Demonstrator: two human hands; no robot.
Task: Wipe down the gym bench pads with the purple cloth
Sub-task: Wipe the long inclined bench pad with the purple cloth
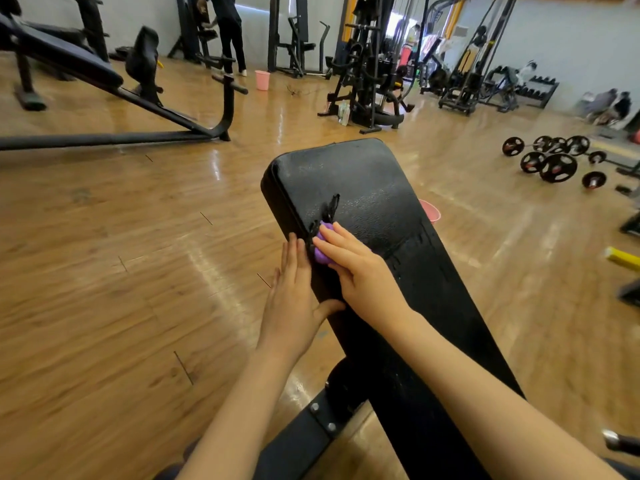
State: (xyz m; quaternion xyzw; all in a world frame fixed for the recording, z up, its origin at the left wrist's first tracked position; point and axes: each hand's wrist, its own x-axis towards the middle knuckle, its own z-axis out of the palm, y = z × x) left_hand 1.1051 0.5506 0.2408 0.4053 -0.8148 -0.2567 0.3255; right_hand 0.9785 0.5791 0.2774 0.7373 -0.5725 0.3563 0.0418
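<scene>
A long black bench pad (374, 188) runs from the lower right up to the middle of the view, its surface wet and streaked. The purple cloth (322, 253) lies bunched near the pad's left edge, mostly covered. My right hand (360, 271) presses on the cloth with its fingers stretched over it. My left hand (294, 299) lies flat against the pad's left side, fingers straight, thumb hooked onto the top edge. A torn patch of black cover (330, 209) sticks up just beyond the cloth.
A pink bucket (431, 211) peeks out behind the pad's right edge; another pink bucket (262, 79) stands far back. An incline bench (69, 60) is at the left, weight plates (554, 161) at the right, a person (228, 29) by the machines. Wooden floor all around.
</scene>
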